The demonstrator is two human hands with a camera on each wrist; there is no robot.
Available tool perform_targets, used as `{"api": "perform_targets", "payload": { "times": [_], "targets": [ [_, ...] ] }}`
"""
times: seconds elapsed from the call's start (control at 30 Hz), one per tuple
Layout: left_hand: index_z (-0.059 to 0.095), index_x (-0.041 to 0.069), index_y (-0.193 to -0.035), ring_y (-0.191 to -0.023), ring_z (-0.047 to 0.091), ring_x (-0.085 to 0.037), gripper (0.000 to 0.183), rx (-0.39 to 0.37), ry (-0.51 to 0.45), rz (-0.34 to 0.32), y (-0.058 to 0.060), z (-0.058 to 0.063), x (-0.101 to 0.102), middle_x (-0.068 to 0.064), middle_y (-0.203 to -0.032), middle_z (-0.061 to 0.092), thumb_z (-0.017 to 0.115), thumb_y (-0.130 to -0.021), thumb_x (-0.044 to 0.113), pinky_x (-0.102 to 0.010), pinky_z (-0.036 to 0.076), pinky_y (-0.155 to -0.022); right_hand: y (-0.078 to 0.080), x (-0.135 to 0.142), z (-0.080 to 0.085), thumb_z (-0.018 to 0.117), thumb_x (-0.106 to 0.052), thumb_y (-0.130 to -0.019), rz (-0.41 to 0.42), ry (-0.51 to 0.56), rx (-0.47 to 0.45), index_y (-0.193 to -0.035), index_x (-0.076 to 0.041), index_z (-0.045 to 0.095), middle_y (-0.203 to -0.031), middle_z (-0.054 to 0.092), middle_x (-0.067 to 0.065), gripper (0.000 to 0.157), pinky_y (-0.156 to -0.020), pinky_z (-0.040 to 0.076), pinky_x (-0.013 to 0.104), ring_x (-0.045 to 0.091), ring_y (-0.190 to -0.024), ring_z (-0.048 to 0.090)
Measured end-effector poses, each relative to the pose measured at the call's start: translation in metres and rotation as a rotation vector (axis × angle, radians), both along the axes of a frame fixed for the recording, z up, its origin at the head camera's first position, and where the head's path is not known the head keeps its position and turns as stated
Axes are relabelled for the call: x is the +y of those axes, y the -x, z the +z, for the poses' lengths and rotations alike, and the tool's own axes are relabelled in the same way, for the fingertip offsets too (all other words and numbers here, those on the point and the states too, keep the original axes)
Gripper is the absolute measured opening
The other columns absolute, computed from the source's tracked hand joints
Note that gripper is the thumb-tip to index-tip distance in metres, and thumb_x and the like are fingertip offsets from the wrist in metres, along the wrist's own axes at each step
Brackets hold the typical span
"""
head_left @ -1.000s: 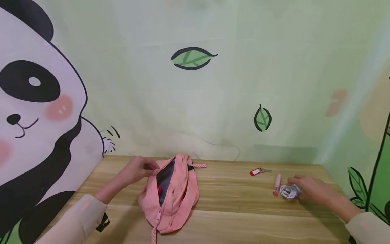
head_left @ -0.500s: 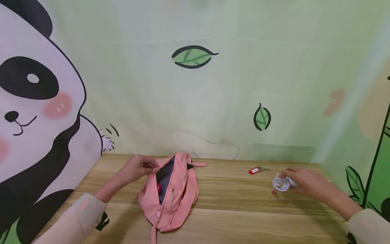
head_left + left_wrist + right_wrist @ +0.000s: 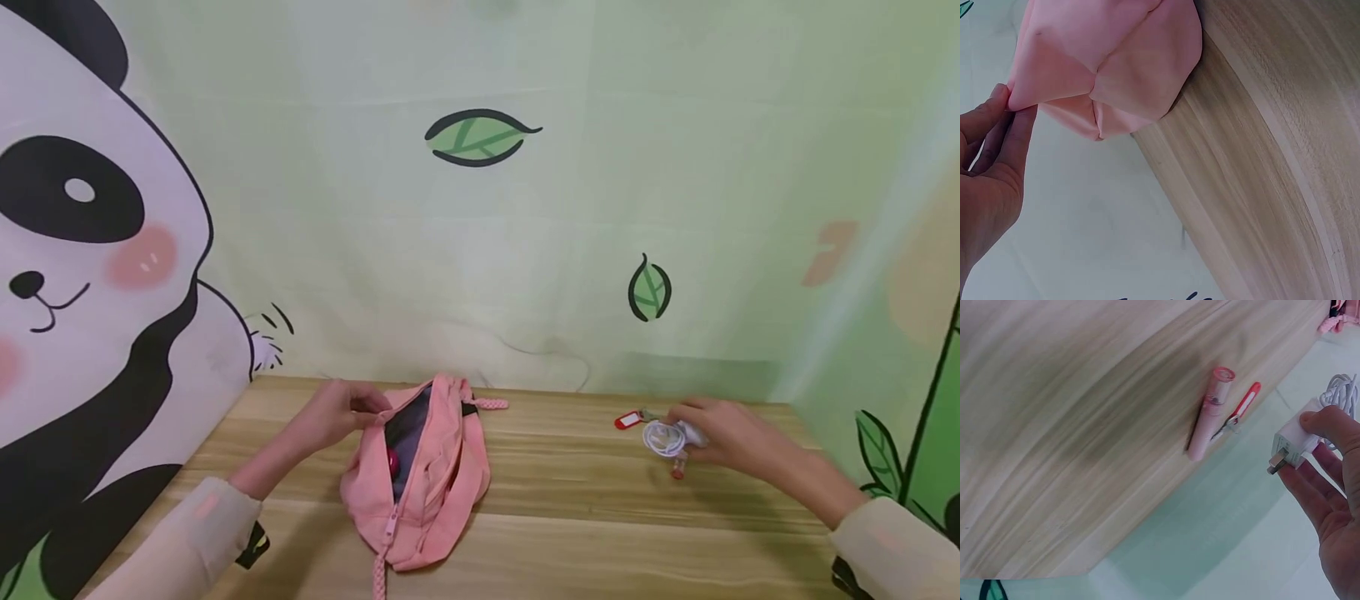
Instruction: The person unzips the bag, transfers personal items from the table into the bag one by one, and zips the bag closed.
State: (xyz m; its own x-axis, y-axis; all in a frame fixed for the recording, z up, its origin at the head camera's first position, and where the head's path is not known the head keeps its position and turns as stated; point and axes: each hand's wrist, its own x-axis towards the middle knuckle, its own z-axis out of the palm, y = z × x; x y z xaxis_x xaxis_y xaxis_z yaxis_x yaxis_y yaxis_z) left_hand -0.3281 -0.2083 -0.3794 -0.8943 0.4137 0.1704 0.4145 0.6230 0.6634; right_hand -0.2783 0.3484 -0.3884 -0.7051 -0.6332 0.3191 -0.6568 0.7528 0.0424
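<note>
On the left of the table lies a pink bag [image 3: 457, 467], unzipped, its grey lining showing and a small red thing [image 3: 393, 462] just inside. My left hand [image 3: 341, 414] pinches the left edge of its opening; in the left wrist view the thumb and fingers [image 3: 1017, 140] nip the cloth. At the right, my right hand [image 3: 731, 429] holds a white charger [image 3: 1297, 436] with metal prongs and its coiled white cable [image 3: 664, 437], raised above the table. Under it, partly covered in the head view, lies a pink lip gloss tube [image 3: 1208, 419].
A key with a red tag [image 3: 628, 420] lies beside the tube, near the table's back edge. The wooden table [image 3: 570, 492] meets a green printed backdrop [image 3: 525, 275] behind, with a panda figure on the left. A braided pull [image 3: 491, 404] sticks out from the bag.
My right hand has lifted the charger with its cable off the table and moved it left, over the lip gloss tube toward the key. My left hand stays at the bag's edge.
</note>
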Motion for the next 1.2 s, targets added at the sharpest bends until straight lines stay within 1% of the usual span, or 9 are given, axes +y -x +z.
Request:
{"api": "perform_targets", "payload": {
  "times": [0.1,0.23,0.33,0.47,0.73,0.9,1.0,1.13,1.2],
  "targets": [
    [0.077,0.003,-0.095,-0.077,0.064,-0.016,0.009,0.013,0.0,-0.002,0.001,0.002,0.001,-0.008,-0.086,0.073,0.073,-0.09,-0.002,-0.027,0.056,-0.067,0.002,-0.002,0.003,0.095,-0.021,-0.066,0.009,0.003,0.01,-0.102,-0.013,0.071,-0.097,0.068,0.002,0.044,-0.064,0.054,0.037,0.015,-0.077,0.064],
    [0.077,0.003,-0.094,-0.078,0.064,-0.017,0.009,0.029,0.002,0.008,0.001,0.007,0.002,-0.009,-0.086,0.073,0.072,-0.089,-0.003,-0.029,0.056,-0.067,0.004,-0.005,0.007,0.094,-0.02,-0.066,0.02,0.015,0.008,-0.104,-0.013,0.071,-0.099,0.069,0.004,0.045,-0.064,0.056,0.036,0.018,-0.078,0.066],
    [0.077,0.003,-0.094,-0.078,0.065,-0.017,0.01,0.036,0.002,0.013,0.001,0.009,0.002,-0.009,-0.086,0.073,0.073,-0.089,-0.004,-0.029,0.056,-0.068,0.002,-0.009,0.009,0.092,-0.015,-0.069,0.011,0.024,-0.015,-0.105,-0.014,0.072,-0.1,0.068,0.003,0.041,-0.065,0.056,0.034,0.014,-0.078,0.064],
    [0.076,0.003,-0.095,-0.078,0.065,-0.017,0.011,0.025,0.002,0.012,-0.001,0.008,0.003,-0.008,-0.086,0.073,0.073,-0.088,-0.005,-0.028,0.056,-0.067,0.001,-0.013,0.008,0.089,-0.01,-0.072,0.019,0.033,-0.027,-0.105,-0.014,0.071,-0.101,0.068,0.003,0.038,-0.064,0.054,0.031,0.01,-0.077,0.061],
    [0.076,0.002,-0.094,-0.078,0.065,-0.017,0.008,0.001,-0.002,0.031,-0.005,0.007,0.003,-0.011,-0.086,0.073,0.075,-0.088,-0.002,-0.028,0.056,-0.068,0.003,-0.02,0.004,0.085,-0.006,-0.073,0.035,0.034,-0.026,-0.106,-0.013,0.071,-0.101,0.068,0.003,0.036,-0.064,0.054,0.03,0.013,-0.077,0.062],
    [0.077,0.003,-0.095,-0.078,0.065,-0.016,0.008,0.006,0.006,0.029,-0.005,0.006,0.003,-0.01,-0.087,0.073,0.075,-0.088,-0.001,-0.028,0.056,-0.068,0.001,-0.024,0.005,0.086,-0.005,-0.072,0.042,0.036,-0.045,-0.109,-0.012,0.071,-0.102,0.068,0.004,0.041,-0.064,0.054,0.029,0.012,-0.079,0.062],
    [0.077,0.002,-0.095,-0.078,0.065,-0.016,0.009,0.009,0.008,0.021,-0.004,0.006,0.003,-0.01,-0.087,0.073,0.074,-0.089,-0.003,-0.028,0.056,-0.068,0.0,-0.028,0.006,0.086,-0.003,-0.072,0.069,0.048,-0.041,-0.112,-0.012,0.071,-0.102,0.067,0.005,0.043,-0.063,0.053,0.027,0.012,-0.078,0.062],
    [0.077,0.002,-0.096,-0.078,0.065,-0.016,0.009,0.003,0.013,0.026,-0.003,0.005,0.003,-0.009,-0.086,0.073,0.073,-0.089,-0.003,-0.028,0.056,-0.068,0.001,-0.033,0.008,0.083,-0.001,-0.072,0.103,0.057,-0.034,-0.114,-0.01,0.071,-0.102,0.067,0.005,0.045,-0.061,0.051,0.026,0.01,-0.076,0.061],
    [0.077,0.002,-0.097,-0.078,0.064,-0.016,0.01,-0.001,0.017,0.025,-0.002,0.004,0.004,-0.009,-0.086,0.073,0.073,-0.089,-0.003,-0.029,0.057,-0.068,0.0,-0.034,0.008,0.082,-0.001,-0.072,0.106,0.058,-0.035,-0.115,-0.01,0.071,-0.101,0.067,0.004,0.045,-0.06,0.051,0.026,0.009,-0.075,0.06]
  ]
}}
